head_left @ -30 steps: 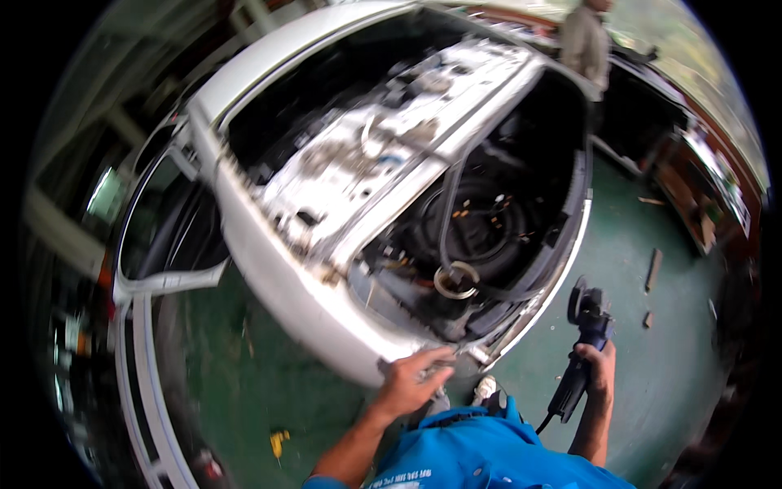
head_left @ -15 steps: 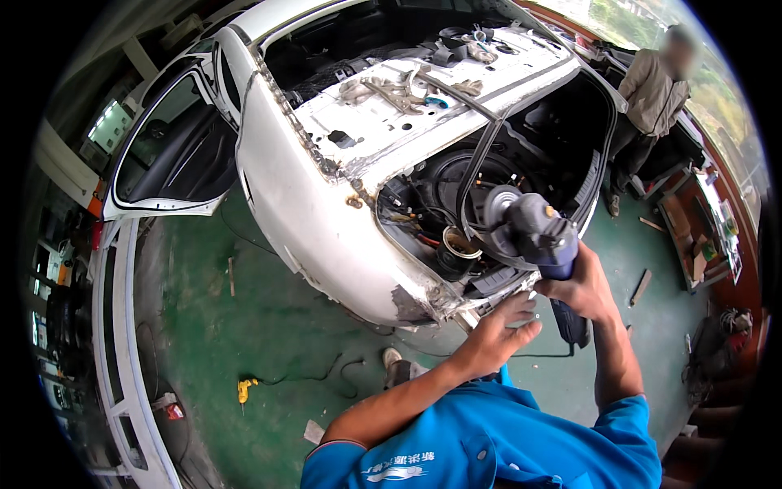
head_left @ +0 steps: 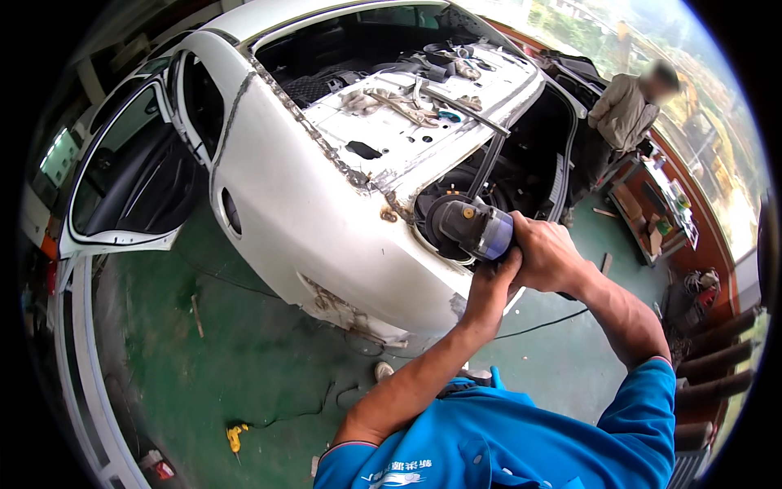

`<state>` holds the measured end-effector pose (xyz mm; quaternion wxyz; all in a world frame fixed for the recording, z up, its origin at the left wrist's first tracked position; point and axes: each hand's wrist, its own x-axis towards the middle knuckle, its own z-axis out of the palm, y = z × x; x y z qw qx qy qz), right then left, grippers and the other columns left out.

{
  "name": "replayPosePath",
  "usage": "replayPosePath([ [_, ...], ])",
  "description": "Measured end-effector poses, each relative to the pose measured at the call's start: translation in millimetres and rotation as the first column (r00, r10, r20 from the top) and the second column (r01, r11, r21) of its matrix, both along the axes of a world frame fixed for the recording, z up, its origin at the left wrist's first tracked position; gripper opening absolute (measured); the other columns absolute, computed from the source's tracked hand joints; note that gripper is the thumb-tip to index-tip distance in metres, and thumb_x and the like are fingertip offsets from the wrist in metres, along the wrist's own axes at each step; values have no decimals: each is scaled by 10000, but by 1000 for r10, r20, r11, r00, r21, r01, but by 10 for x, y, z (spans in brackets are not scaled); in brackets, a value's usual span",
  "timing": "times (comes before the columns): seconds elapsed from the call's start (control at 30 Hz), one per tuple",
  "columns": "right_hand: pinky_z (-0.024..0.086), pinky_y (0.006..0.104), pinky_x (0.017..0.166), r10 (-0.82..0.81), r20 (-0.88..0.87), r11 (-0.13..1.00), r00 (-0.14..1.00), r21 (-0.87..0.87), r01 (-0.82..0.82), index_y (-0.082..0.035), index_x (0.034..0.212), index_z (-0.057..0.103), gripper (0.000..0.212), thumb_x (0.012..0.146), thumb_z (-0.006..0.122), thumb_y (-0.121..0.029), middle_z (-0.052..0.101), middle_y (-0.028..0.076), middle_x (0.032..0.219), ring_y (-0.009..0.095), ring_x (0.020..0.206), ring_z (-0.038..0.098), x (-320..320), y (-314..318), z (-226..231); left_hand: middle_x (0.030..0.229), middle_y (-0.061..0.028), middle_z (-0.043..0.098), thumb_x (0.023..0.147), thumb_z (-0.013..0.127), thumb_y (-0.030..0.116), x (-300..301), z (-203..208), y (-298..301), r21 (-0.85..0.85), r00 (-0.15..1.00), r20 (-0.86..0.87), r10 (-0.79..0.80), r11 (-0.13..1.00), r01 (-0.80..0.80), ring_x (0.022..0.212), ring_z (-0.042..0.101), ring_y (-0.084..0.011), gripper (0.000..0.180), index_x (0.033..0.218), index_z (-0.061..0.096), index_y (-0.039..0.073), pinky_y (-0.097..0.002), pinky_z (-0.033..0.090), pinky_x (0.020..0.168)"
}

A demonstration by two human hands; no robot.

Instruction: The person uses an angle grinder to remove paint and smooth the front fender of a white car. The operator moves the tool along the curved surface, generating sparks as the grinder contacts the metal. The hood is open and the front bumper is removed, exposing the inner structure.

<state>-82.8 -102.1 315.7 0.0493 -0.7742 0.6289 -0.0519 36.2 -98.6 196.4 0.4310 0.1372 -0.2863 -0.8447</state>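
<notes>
My right hand point(head_left: 547, 251) is wrapped round the body of an angle grinder point(head_left: 482, 231), dark grey and blue. My left hand point(head_left: 494, 287) is closed against the grinder's underside, just in front of the right one; its fingertips are partly hidden. The grinder points left, its disc at the rear corner of a white car body point(head_left: 285, 212), over the edge of the open boot. I cannot tell whether disc and metal touch. Bare, rusty metal point(head_left: 389, 210) shows near that corner. Pliers and gloves point(head_left: 399, 106) lie on the white panel ahead of the boot.
A car door point(head_left: 138, 175) hangs open at left. On the green floor lie a yellow drill point(head_left: 235, 437) and cords. A person in a beige jacket point(head_left: 626, 114) stands beyond the boot at right, near a shelf unit point(head_left: 656, 208). A pale metal frame point(head_left: 94, 367) runs along the left.
The grinder has moved left and now points at the boot's corner. My left hand, open and off it before, has closed on it. The view has shifted.
</notes>
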Motion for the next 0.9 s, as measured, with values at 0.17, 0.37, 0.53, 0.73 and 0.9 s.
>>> replayPosePath([
  [0.17, 530, 496, 702, -76, -116, 996, 990, 39, 81, 0, 972, 521, 464, 673, 798, -222, 683, 206, 830, 437, 834, 688, 317, -109, 145, 1472, -137, 512, 1081, 564, 367, 195, 98, -165, 60, 986, -134, -103, 992, 112, 1336, 549, -217, 611, 1527, 379, -8, -393, 489, 1096],
  [0.37, 529, 503, 714, -126, -184, 980, 975, 127, 150, 6, 972, 527, 431, 709, 767, -236, 679, 219, 830, 444, 843, 685, 488, -158, 227, 1469, -139, 514, 1096, 510, 427, 280, 82, -194, 46, 975, -115, -192, 979, 199, 1311, 566, -218, 629, 1523, 380, -17, -402, 497, 1088],
  [0.53, 527, 509, 729, -215, 48, 972, 975, 106, 209, 38, 1021, 543, 448, 759, 751, -260, 684, 255, 863, 468, 860, 675, 203, -136, -110, 1353, -124, 584, 1088, 511, 472, 261, -46, -292, -79, 971, 176, -165, 980, 181, 1205, 611, -181, 641, 1457, 454, -49, -347, 516, 1025],
  [0.73, 527, 443, 898, -199, 645, 980, 738, 121, 158, 58, 1251, 593, 615, 755, 754, -268, 712, 261, 1031, 373, 969, 704, -205, -117, -643, 1108, -88, 653, 1062, 560, 511, 71, -302, -364, -149, 913, 392, -112, 972, 184, 985, 645, -115, 611, 1250, 578, -70, -282, 540, 861],
  [0.9, 510, 442, 959, -243, 765, 970, 596, 204, 134, 52, 1259, 616, 603, 762, 747, -263, 715, 264, 1104, 370, 1040, 697, -617, -196, -957, 1244, -151, 603, 1059, 574, 495, -175, -257, -367, -153, 812, 579, -72, 969, 195, 1130, 619, -180, 628, 1293, 519, -85, -338, 525, 975],
])
